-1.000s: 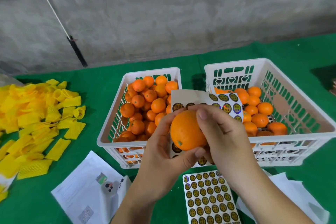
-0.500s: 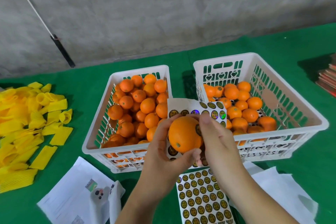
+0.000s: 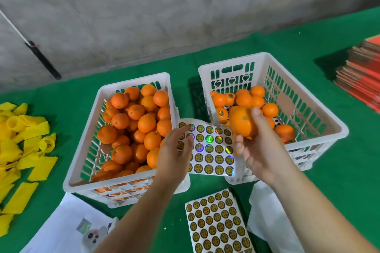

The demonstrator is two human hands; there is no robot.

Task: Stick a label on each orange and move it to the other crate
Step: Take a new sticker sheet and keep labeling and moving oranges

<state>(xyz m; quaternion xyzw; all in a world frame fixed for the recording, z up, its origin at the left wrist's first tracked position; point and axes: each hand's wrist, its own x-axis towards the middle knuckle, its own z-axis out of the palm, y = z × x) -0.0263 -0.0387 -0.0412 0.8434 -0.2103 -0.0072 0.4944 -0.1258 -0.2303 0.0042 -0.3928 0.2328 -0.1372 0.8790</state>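
Note:
My right hand (image 3: 261,150) grips one orange (image 3: 242,123) above the near left corner of the right white crate (image 3: 232,59), which holds several oranges, some with round labels. My left hand (image 3: 174,154) hovers with relaxed fingers over a curled sheet of round labels (image 3: 211,150) that sits between the two crates; whether it touches the sheet I cannot tell. The left white crate (image 3: 133,80) is nearly full of oranges (image 3: 144,123).
A second label sheet (image 3: 218,226) lies flat on the green cloth in front of me. White papers (image 3: 67,230) lie at the near left and a white sheet (image 3: 267,222) at the near right. Yellow foam sleeves (image 3: 24,146) are piled at the left. Red cardboard (image 3: 362,74) is stacked at the far right.
Both hands held the orange together in front of the label sheet. Now my left hand has let go, and my right hand has carried the orange right, over the right crate.

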